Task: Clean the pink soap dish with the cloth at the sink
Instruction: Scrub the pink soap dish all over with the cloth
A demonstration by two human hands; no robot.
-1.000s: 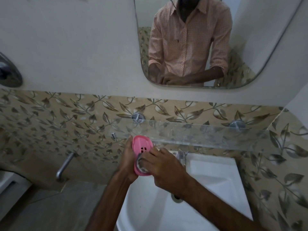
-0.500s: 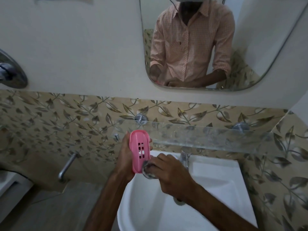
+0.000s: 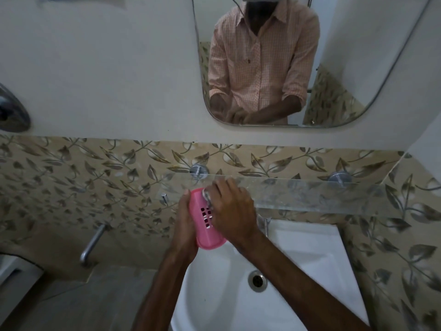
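The pink soap dish [image 3: 202,225] is an oval plastic tray with a patch of drain holes, held on edge above the white sink [image 3: 307,254]. My left hand [image 3: 185,225] grips its left side from behind. My right hand [image 3: 231,211] presses a small grey cloth [image 3: 207,195] against the dish's upper right part. Most of the cloth is hidden under my fingers.
A glass shelf [image 3: 310,194] on two metal mounts runs just behind my hands. The sink tap [image 3: 266,223] stands right of the dish, the drain [image 3: 257,280] below. A metal wall spout [image 3: 91,244] sticks out at the left. A mirror [image 3: 346,56] hangs above.
My right hand with the cloth has slid from the dish's lower end up to its top. The dish has stayed upright in my left hand.
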